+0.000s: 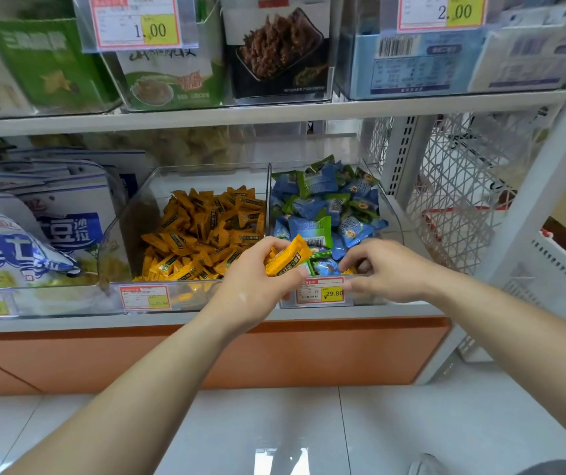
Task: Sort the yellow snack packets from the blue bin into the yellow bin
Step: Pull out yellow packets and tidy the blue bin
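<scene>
Gripping shiny yellow plastic snack packets (286, 257) in left hand (257, 279); digging in clear blue-packet bin (393, 214) with right hand (384, 269), grip hidden. Not yet dropped in yellow-packet bin (130, 234).

Yellow bin (130, 217) clear glossy plastic; yellow packets (206, 231) shiny crinkled film; shelf (206, 116) matt painted metal; floor tiles (411, 423) glossy.

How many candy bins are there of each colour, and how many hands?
Yellow candy bin: 1
Blue candy bin: 1
Hands: 2, the left hand gripping a yellow packet, the right hand reaching into the blue one
Total: 4
</scene>
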A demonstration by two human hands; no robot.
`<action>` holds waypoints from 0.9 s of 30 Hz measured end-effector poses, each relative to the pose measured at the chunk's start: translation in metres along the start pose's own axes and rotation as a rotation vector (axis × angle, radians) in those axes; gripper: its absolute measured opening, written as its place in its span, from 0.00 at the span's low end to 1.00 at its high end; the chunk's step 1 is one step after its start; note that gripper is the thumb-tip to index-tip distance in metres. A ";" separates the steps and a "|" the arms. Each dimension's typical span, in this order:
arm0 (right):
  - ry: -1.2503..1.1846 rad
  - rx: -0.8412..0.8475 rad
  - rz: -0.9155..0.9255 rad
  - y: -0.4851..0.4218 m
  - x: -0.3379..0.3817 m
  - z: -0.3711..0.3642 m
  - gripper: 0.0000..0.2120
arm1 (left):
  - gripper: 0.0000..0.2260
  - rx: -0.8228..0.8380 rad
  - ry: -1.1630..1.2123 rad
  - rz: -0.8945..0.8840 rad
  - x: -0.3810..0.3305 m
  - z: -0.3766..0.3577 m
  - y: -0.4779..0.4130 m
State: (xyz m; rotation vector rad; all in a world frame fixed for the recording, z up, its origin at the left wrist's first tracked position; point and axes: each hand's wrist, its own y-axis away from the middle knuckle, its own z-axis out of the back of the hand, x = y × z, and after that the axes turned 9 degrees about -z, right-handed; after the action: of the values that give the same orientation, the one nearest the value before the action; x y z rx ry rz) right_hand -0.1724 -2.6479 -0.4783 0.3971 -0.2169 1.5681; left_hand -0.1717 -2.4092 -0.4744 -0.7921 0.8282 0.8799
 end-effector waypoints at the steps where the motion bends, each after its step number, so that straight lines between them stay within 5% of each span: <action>1: -0.023 -0.007 0.004 0.001 0.000 0.001 0.13 | 0.09 -0.005 0.014 0.012 -0.001 0.000 0.000; 7: -0.152 -0.050 0.015 0.002 -0.002 0.003 0.02 | 0.16 0.011 0.057 0.086 -0.004 -0.003 -0.002; 15: -0.214 -0.055 -0.047 -0.002 -0.001 0.005 0.05 | 0.13 0.052 0.000 0.087 -0.002 -0.005 -0.007; 27: 0.129 -0.291 -0.061 0.010 0.003 0.040 0.07 | 0.11 0.046 0.175 0.072 -0.008 -0.006 -0.002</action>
State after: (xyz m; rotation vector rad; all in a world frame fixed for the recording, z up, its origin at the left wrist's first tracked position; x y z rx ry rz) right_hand -0.1776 -2.6605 -0.4394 0.0739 -0.3246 1.4701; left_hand -0.1751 -2.4179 -0.4702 -0.8105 1.0330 0.8602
